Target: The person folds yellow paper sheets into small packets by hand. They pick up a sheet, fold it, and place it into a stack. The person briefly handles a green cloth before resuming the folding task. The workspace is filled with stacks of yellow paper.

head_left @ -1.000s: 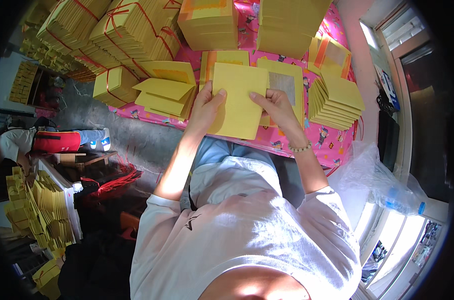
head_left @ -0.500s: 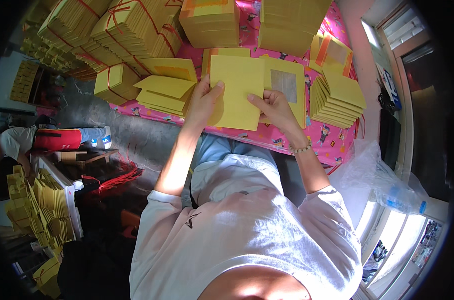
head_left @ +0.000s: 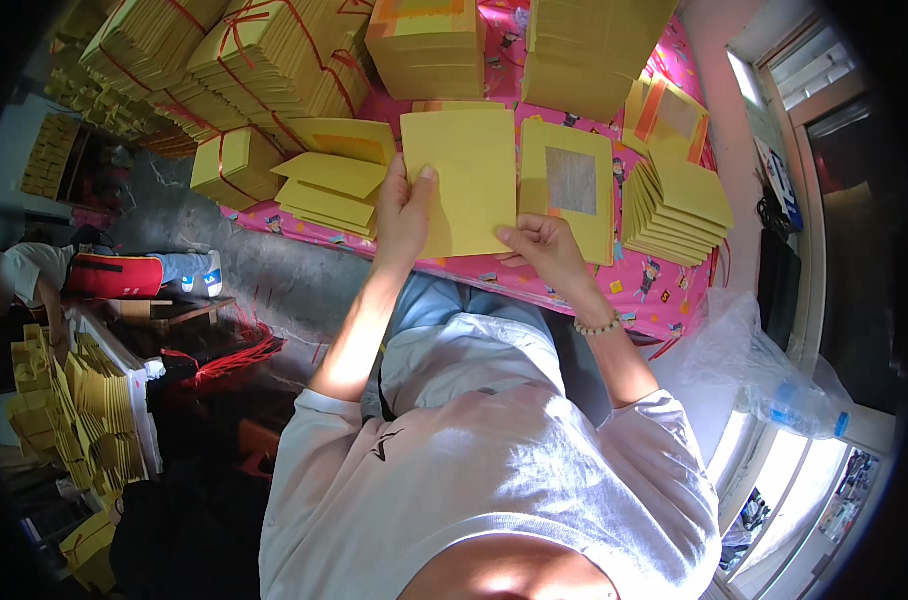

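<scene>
Upright over the near edge of the table I hold a plain yellow paper sheet (head_left: 469, 180). My left hand (head_left: 404, 215) is closed on its left edge, thumb on the face toward me. My right hand (head_left: 554, 255) pinches its lower right corner, thumb in front and some fingers bent. Just right of the sheet lies a yellow paper stack (head_left: 566, 230) with a silver-grey rectangle on top. Beyond my left hand sit loosely folded yellow papers (head_left: 324, 190). A fanned pile of yellow papers (head_left: 679, 215) rests further right. Whatever lies directly behind the held sheet is mostly hidden.
A pink patterned cloth (head_left: 544, 290) covers the table. Tall yellow paper stacks (head_left: 424, 65) and red-tied bundles (head_left: 274, 70) stand at the back. A clear plastic bag with a bottle (head_left: 789, 400) is at right. Another person (head_left: 44, 275) bends near yellow piles (head_left: 94, 400) at left.
The yellow sheet has shifted left, uncovering more of the silver-marked stack. My right hand has slid down from its right edge to the lower corner.
</scene>
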A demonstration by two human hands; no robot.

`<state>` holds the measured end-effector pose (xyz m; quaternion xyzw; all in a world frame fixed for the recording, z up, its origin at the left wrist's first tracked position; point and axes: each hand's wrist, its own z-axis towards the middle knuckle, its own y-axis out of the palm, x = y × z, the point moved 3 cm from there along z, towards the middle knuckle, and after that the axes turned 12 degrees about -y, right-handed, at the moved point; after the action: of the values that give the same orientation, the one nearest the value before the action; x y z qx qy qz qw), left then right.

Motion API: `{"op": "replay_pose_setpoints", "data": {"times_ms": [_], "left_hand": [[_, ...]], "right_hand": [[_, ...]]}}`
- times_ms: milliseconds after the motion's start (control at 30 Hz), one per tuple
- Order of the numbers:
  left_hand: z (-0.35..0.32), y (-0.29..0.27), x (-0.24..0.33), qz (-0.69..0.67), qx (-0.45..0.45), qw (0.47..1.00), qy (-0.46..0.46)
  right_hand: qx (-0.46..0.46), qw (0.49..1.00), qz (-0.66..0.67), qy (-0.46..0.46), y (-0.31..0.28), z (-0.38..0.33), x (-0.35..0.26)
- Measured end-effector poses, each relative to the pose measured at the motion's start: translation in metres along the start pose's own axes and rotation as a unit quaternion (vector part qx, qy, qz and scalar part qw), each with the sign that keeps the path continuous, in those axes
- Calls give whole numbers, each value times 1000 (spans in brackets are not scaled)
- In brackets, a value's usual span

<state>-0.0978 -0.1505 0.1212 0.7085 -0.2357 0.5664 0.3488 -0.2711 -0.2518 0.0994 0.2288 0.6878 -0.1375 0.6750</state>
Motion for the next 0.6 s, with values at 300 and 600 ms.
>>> {"op": "replay_pose_setpoints", "data": {"times_ms": [300,600], "left_hand": [[-19,7,-20,35,27,999,20],[-19,7,-25,33,75,996,40]], "right_hand": [[86,991,98,-28,-9,7,3],[69,996,51,-12,1,7,1]]}}
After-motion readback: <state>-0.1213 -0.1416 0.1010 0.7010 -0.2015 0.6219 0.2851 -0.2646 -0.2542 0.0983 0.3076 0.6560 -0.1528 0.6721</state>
